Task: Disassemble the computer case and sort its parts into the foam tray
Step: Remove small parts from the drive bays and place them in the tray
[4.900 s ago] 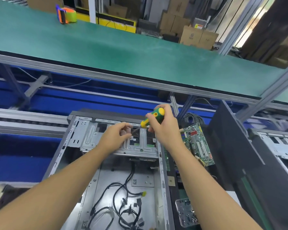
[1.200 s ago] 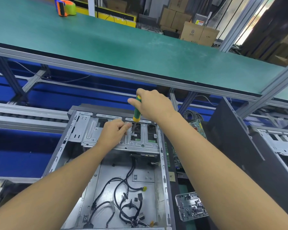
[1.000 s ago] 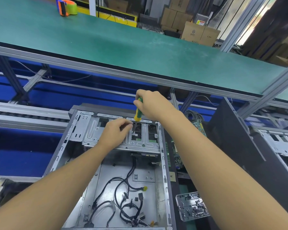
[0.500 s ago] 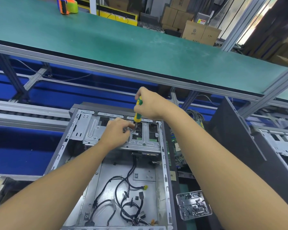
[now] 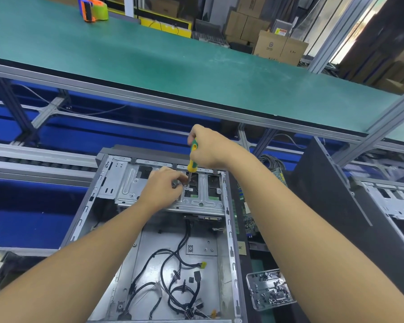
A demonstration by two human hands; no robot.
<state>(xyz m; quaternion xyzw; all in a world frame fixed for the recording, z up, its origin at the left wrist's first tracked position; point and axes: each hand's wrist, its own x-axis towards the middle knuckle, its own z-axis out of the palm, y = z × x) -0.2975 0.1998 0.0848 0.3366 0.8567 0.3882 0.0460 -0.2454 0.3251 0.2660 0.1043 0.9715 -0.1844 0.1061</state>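
Note:
An open grey computer case [image 5: 84, 215] lies on its side below me, black cables [image 5: 173, 276] loose on its floor. A metal drive bracket [image 5: 126, 190] spans its far end. My right hand [image 5: 210, 148] grips a green and yellow screwdriver [image 5: 192, 159] upright, tip down on a screw in the bracket. My left hand [image 5: 161, 187] rests on the bracket, its fingertips pinched at the shaft by the screw; what they hold is hidden.
A clear tray of screws [image 5: 269, 290] sits right of the case. A green circuit board [image 5: 247, 220] lies between the case and a black side panel [image 5: 331, 201]. A second case [image 5: 392, 201] stands far right. Above runs a green shelf [image 5: 173, 57] with a tape dispenser [image 5: 92, 8].
Since about five seconds ago my right hand has raised the screwdriver from slanted to upright over the bracket screw. In the last second both hands stay put, with small shifts only.

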